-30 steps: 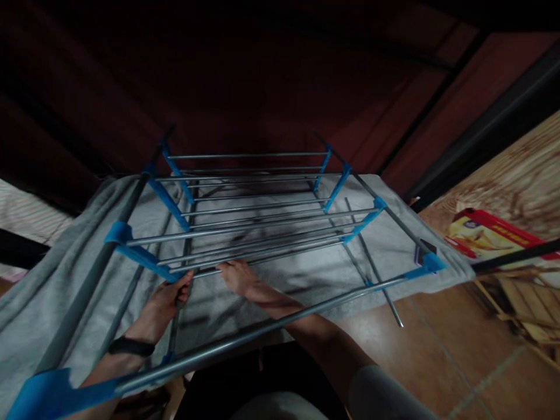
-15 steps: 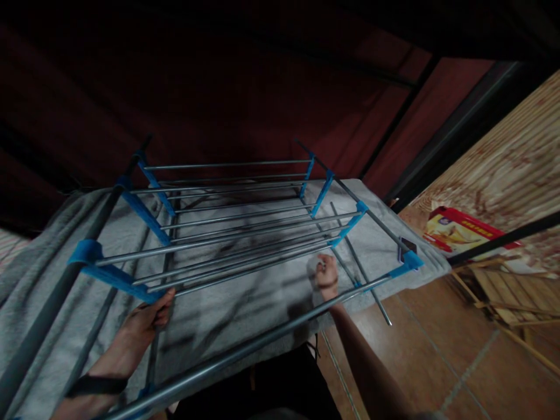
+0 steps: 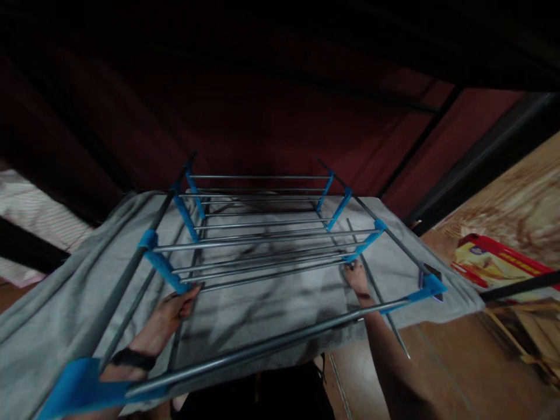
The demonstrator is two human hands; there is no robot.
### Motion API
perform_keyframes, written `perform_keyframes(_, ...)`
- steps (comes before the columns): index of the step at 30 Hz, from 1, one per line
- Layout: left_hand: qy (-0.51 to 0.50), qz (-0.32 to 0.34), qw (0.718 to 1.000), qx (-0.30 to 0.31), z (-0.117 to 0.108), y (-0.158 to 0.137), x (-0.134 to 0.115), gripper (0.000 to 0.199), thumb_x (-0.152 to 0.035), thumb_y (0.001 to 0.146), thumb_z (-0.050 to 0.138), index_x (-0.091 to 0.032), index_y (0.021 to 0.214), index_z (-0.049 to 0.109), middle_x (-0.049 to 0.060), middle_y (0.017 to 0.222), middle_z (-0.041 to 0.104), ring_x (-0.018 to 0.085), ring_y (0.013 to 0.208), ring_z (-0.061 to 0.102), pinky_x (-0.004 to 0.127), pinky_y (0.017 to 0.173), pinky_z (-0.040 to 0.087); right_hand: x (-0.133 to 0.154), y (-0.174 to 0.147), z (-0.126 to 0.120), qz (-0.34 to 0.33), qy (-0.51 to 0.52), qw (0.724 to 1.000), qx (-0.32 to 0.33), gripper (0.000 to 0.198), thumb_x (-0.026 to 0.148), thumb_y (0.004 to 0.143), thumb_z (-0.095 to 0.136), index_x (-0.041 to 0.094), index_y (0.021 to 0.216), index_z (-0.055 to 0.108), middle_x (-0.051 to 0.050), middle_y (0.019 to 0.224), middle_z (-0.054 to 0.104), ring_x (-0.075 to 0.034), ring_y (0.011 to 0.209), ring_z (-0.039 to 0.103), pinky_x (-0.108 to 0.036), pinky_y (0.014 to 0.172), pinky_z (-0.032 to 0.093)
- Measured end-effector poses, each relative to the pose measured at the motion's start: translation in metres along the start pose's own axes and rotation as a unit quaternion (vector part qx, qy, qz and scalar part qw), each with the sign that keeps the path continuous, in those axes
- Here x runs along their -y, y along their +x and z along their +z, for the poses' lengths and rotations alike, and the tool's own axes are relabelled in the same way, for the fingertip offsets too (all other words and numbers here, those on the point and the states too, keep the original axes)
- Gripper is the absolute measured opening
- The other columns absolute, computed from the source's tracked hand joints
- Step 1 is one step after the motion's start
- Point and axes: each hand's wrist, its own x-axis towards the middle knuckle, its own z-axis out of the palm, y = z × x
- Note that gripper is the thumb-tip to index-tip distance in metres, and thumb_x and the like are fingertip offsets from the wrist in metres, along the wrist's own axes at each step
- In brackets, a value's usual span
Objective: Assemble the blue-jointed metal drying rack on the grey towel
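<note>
A rack of grey metal tubes (image 3: 271, 237) and blue plastic connectors lies on a grey blanket (image 3: 271, 303). My left hand (image 3: 171, 310) is closed around the left end of its lowest near shelf tube (image 3: 249, 283), just beside a blue connector (image 3: 163, 269). At the opposite end of that tube, my right hand (image 3: 359, 280) has its fingers curled at the bottom of the right blue connector (image 3: 367, 241). Part of the right fingertips is hidden by the connector. A thick front tube (image 3: 271, 345) passes between me and both hands.
A loose thin tube (image 3: 387, 309) lies on the blanket at the right and sticks out over its edge. Near the right corner connector (image 3: 433, 286) lies a phone-like dark object (image 3: 438, 297). Farther right are a red and yellow box (image 3: 499, 259) and a wooden frame (image 3: 520, 338).
My right hand has moved up to the right connector and the tube's end. My left hand keeps its hold. The whole view has shifted, with the rack lower and farther right.
</note>
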Motion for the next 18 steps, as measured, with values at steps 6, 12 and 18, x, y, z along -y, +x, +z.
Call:
perform_keyframes(6, 0.02, 0.015, 1.0, -0.012, 0.0, -0.005, 0.003, 0.029, -0.022, 0.049, 0.083, -0.016, 0.065, 0.059, -0.006, 0.049, 0.044, 0.004, 0.041, 0.033, 0.02, 0.042, 0.019, -0.006, 0.004, 0.0, -0.045, 0.015, 0.994, 0.097, 0.02, 0.033, 0.089, 0.054, 0.022, 0.082, 0.069, -0.022, 0.09, 0.065, -0.034, 0.091, 0.067, -0.051, 0.078, 0.05)
perform_keyframes(12, 0.041, 0.068, 0.997, -0.001, -0.003, -0.006, 0.012, 0.022, -0.016, 0.048, 0.072, -0.015, 0.064, 0.057, -0.004, 0.051, 0.047, 0.006, 0.044, 0.037, 0.021, 0.043, 0.023, 0.011, -0.03, -0.006, -0.004, 0.134, 0.991, 0.025, 0.041, 0.045, 0.095, 0.039, 0.04, 0.131, 0.057, -0.018, 0.102, 0.067, -0.036, 0.102, 0.066, -0.06, 0.085, 0.05)
perform_keyframes(18, 0.049, 0.079, 0.995, 0.021, -0.009, -0.003, 0.017, 0.01, -0.015, 0.051, 0.062, -0.015, 0.059, 0.056, -0.003, 0.052, 0.044, 0.006, 0.046, 0.034, 0.023, 0.044, 0.023, 0.108, -0.115, 0.011, -0.293, 0.139, 0.929, 0.177, 0.052, 0.034, 0.096, 0.038, 0.039, 0.146, 0.048, -0.012, 0.124, 0.066, -0.036, 0.123, 0.057, -0.056, 0.102, 0.046)
